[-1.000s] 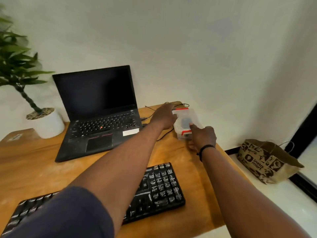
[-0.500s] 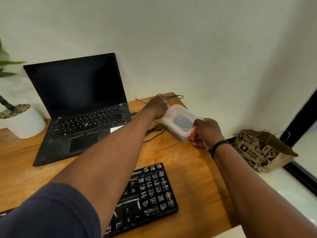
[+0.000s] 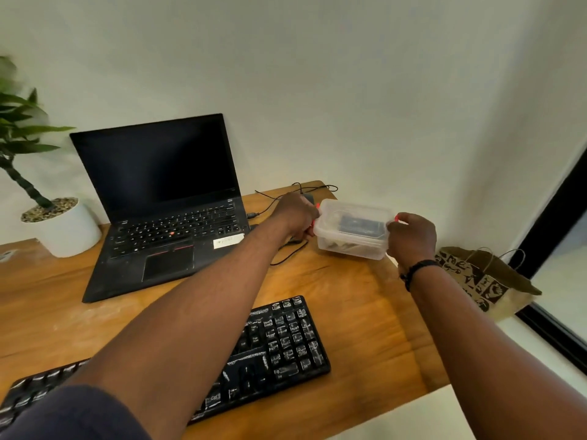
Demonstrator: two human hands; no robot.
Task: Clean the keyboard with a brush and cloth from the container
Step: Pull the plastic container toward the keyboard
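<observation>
**A:** Item one?

**B:** Container [image 3: 353, 229], clear plastic, lid on, red clips at its two short ends. It sits at the far right of the table [image 3: 359, 300], beyond the keyboard [image 3: 279, 344]. Dark and pale contents show through the wall; whether they are the brush and cloth I cannot tell.

**A:** Hands?

**B:** Left hand [image 3: 297, 214] at the container's left end, fingers curled over the clip there. Right hand [image 3: 411, 238] at the right end, fingers wrapped round the corner, thumb up by the red clip. Both hold the container, one at each end.

**A:** Axis?

**B:** Long axis runs left to right, straight from one hand to the other. Neither hand is nearer; each already touches its own end. Judged step: release the clips and lift the lid, or draw the container closer first.

**A:** Item two?

**B:** Keyboard, black, near edge of the table, partly hidden by the left forearm. Not yet cleaned, by the look of its pale dusting. It lies nearer the person than the container, well apart from it.

**A:** Remainder?

**B:** Laptop [image 3: 165, 198], open, screen dark, left of the container. A thin black cable [image 3: 287, 255] trails just beside the left hand. Potted plant [image 3: 47, 214], far left. Paper bag [image 3: 482, 277] on the floor, right.
</observation>
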